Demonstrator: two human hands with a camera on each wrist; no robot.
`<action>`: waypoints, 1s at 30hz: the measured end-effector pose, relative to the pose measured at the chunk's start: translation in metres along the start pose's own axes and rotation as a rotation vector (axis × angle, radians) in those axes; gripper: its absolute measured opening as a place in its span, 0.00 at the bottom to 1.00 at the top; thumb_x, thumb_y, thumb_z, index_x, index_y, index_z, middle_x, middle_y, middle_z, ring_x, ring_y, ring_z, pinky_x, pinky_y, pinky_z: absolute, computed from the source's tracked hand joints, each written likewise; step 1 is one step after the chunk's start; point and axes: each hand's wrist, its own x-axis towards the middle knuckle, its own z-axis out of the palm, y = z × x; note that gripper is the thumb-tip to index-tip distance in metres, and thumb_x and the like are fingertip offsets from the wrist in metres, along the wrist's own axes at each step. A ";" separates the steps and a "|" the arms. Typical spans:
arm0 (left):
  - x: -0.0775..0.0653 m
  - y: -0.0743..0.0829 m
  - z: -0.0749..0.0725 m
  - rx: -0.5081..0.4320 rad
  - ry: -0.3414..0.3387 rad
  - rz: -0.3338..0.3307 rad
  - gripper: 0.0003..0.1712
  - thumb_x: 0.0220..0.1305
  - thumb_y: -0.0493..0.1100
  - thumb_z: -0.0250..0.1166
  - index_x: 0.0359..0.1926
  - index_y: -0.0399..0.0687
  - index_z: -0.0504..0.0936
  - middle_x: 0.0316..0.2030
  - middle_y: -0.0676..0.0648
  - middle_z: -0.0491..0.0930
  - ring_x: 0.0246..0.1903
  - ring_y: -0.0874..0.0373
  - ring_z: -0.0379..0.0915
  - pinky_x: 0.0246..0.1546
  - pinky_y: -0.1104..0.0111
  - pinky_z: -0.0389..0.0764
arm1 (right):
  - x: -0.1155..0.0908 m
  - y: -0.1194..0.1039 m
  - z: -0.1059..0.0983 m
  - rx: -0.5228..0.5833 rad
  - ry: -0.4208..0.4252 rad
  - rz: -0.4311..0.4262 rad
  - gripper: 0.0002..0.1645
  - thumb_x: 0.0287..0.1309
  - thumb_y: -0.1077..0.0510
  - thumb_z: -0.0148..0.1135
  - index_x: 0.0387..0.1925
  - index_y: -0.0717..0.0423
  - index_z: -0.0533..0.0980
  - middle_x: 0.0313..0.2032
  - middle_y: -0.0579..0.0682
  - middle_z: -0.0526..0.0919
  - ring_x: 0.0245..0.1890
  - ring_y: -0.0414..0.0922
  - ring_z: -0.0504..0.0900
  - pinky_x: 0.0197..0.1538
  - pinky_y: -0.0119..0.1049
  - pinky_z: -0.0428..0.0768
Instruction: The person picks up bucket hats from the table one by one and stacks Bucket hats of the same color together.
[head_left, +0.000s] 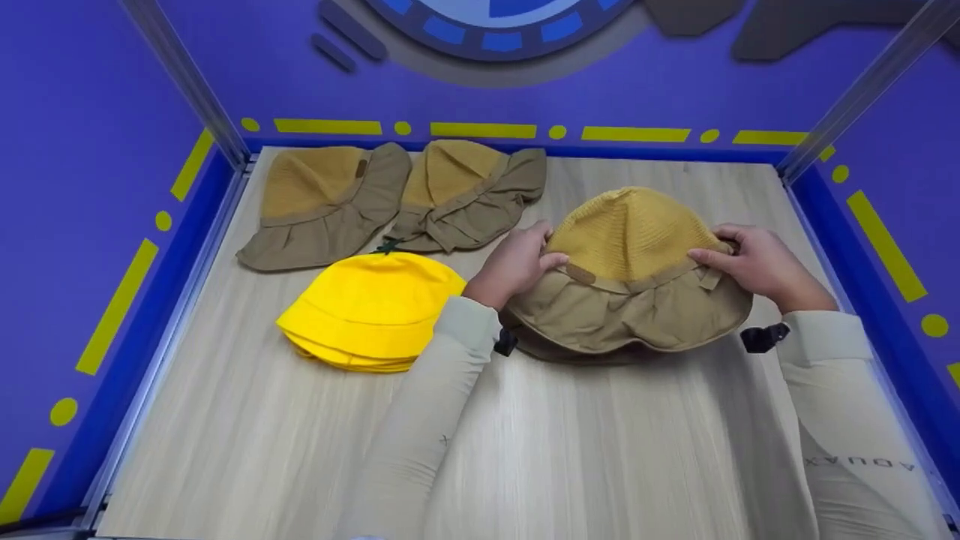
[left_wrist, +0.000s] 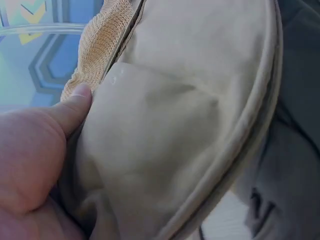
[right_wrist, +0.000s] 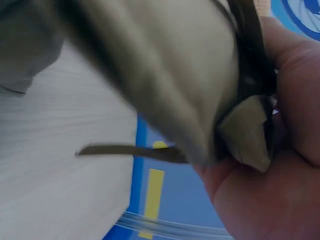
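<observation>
Light sleeves [head_left: 416,420] reach over the wood-grain tabletop [head_left: 600,450]. Left hand [head_left: 517,261] and right hand [head_left: 761,262] pinch opposite sides of the ruffled-brim sun hat [head_left: 630,240], right of the yellow bucket hat [head_left: 375,296]. Purple panels [head_left: 525,105] border the far and side edges; tabletop continues in front of the sun hat.

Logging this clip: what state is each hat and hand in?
Held hat: crown uppermost, brim hanging
Left hand: gripping that hat's left side
Right hand: gripping its right side
Yellow hat: lying, brim nearest
Back-left hat: lying flattened
Back-middle hat: lying, brim rumpled
</observation>
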 end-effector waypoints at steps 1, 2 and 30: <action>0.001 -0.003 0.003 -0.007 -0.013 -0.016 0.20 0.71 0.56 0.64 0.45 0.45 0.70 0.27 0.52 0.68 0.31 0.56 0.68 0.35 0.68 0.69 | 0.003 0.001 0.003 -0.006 -0.029 0.013 0.29 0.65 0.36 0.64 0.52 0.56 0.81 0.41 0.55 0.84 0.34 0.41 0.76 0.35 0.29 0.74; 0.001 -0.005 0.006 -0.012 -0.027 -0.030 0.20 0.72 0.56 0.64 0.45 0.45 0.71 0.28 0.52 0.69 0.32 0.56 0.69 0.36 0.67 0.70 | 0.006 0.002 0.006 -0.015 -0.046 0.021 0.30 0.66 0.35 0.64 0.52 0.56 0.81 0.41 0.55 0.84 0.35 0.42 0.76 0.35 0.30 0.74; 0.002 -0.017 0.055 0.192 -0.069 -0.320 0.29 0.73 0.49 0.65 0.67 0.45 0.65 0.47 0.42 0.85 0.44 0.49 0.86 0.46 0.57 0.86 | 0.032 0.020 0.082 -0.058 -0.149 0.233 0.30 0.71 0.42 0.60 0.57 0.63 0.76 0.54 0.67 0.82 0.51 0.63 0.78 0.60 0.74 0.58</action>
